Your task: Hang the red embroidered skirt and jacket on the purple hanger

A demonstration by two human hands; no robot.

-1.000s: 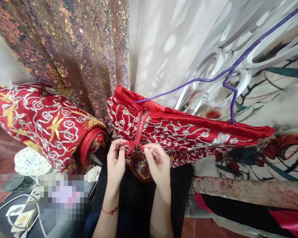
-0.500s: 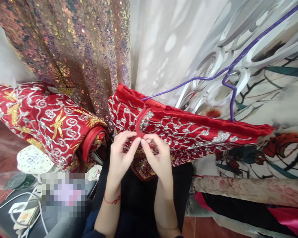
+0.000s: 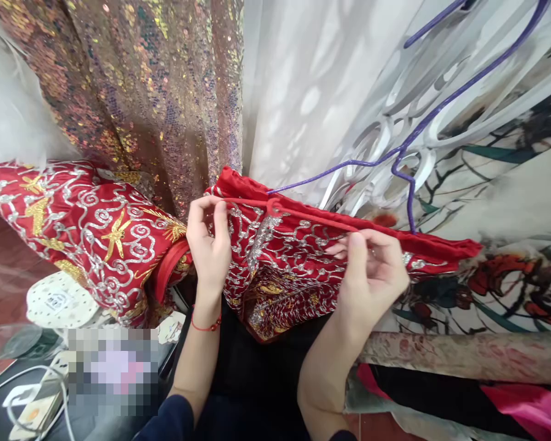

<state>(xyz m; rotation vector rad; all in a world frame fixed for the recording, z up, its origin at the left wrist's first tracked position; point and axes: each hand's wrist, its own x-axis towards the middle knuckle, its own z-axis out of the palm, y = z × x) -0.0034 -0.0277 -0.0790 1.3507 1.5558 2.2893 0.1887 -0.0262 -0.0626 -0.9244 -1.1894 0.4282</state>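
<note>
A red skirt-like garment (image 3: 298, 245) with silver and gold embroidery hangs by its waistband from a purple wire hanger (image 3: 349, 163). Across the front of the waistband stretches a thin red cord (image 3: 316, 219), with a small loop or knot near the hanger's left end. My left hand (image 3: 210, 236) pinches the cord's left part between thumb and fingers. My right hand (image 3: 371, 263) is closed on the cord's right part, and its remaining fingers curl close to the embroidered cloth.
To the left lies another red embroidered garment (image 3: 114, 239), with a sequined cloth (image 3: 151, 92) hanging behind. A spotted white item (image 3: 59, 298), a power strip (image 3: 41, 404) and a white cable (image 3: 64, 392) sit at lower left. Folded fabrics (image 3: 459, 361) are stacked at right.
My hands were together at the cord's hanging loop; they have moved apart, left and right, and upward. The cord is now pulled out nearly straight along the waistband.
</note>
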